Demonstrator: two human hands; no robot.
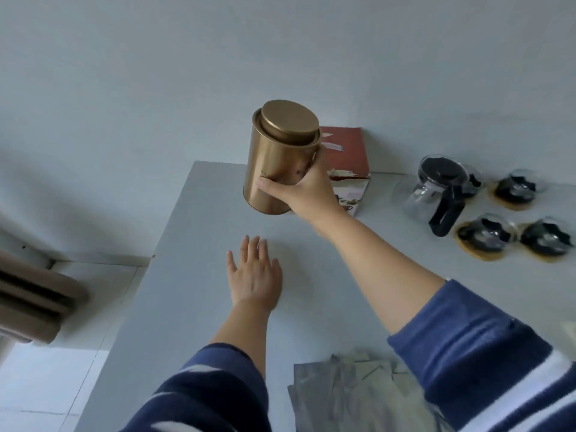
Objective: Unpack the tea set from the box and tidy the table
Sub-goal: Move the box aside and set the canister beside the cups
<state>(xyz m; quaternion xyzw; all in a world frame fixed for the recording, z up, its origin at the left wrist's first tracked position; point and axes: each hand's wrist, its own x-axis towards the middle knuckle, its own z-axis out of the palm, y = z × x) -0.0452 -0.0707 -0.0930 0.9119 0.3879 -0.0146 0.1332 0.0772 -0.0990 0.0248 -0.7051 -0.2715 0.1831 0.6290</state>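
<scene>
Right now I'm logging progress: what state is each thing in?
Gold tin: lidded, tilted, held above the table.
Right hand: gripping the tin.
Left hand: open, empty.
Red box: standing by the wall.
Glass teapot: lidded, on the table.
Three glass cups: on coasters.

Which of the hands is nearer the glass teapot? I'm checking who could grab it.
Right. The right hand, holding the gold tin, is beside the red box, closer to the glass teapot; the left hand lies flat farther away.
</scene>
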